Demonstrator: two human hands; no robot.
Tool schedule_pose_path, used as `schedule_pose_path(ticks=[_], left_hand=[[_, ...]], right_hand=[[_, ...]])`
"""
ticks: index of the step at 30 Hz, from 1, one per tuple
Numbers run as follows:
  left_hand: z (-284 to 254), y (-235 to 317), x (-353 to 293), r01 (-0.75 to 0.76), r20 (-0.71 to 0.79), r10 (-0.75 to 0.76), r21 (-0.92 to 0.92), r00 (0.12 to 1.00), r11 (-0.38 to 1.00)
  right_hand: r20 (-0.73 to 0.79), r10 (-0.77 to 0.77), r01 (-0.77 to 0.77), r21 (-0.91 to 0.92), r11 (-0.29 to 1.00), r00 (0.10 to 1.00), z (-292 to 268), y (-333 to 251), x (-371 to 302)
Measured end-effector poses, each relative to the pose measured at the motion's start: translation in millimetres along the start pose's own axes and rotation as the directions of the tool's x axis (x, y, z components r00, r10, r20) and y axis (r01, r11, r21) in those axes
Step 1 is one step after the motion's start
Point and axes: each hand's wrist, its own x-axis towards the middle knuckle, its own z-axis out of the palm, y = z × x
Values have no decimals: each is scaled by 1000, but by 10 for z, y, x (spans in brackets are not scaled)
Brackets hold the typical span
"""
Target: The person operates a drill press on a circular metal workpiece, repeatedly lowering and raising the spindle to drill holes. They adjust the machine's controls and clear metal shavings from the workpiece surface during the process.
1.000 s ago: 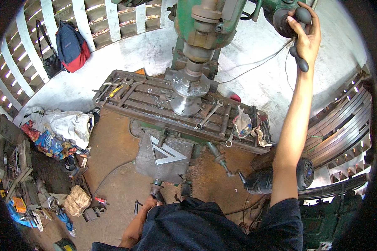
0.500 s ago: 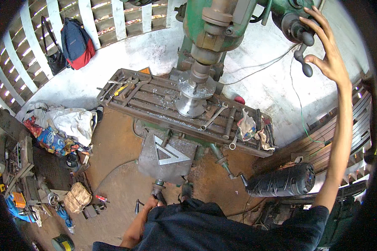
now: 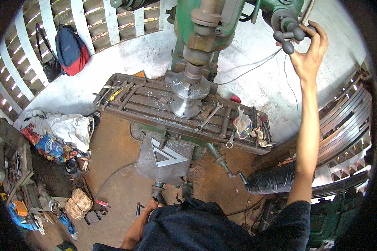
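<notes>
Main change: right hand (image 3: 309, 52) was spread off to the side half a second ago; now its thumb and bent fingers are back at the knobs of the upper handle (image 3: 288, 35), holding it lightly. Knobs sit in a new position, so the handle has turned; likely a re-grip partway through turning. Metal part (image 3: 185, 109) is unmoved, on the slotted table (image 3: 151, 118) under the spindle (image 3: 193, 73). Left hand (image 3: 153, 204) stays at the lower front crank (image 3: 156, 191); fingers mostly hidden, can't tell whether clenched.
</notes>
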Motion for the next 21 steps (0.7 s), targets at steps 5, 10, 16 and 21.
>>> schedule_pose_path(ticks=[5,10,16,21], left_hand=[[-13,-56,14,-62,90,56,66,994,996],[11,-62,27,17,38,-15,-48,999,999],[-13,-29,26,46,71,-44,-21,997,999],[0,-3,1,-47,-1,47,-76,999,996]], right_hand=[[96,-45,57,-125,991,994,-80,20,116],[266,-211,276,-236,932,941,-198,110,348],[198,-114,170,-293,941,973,-129,3,315],[78,145,-113,-322,940,986,-64,-205,252]])
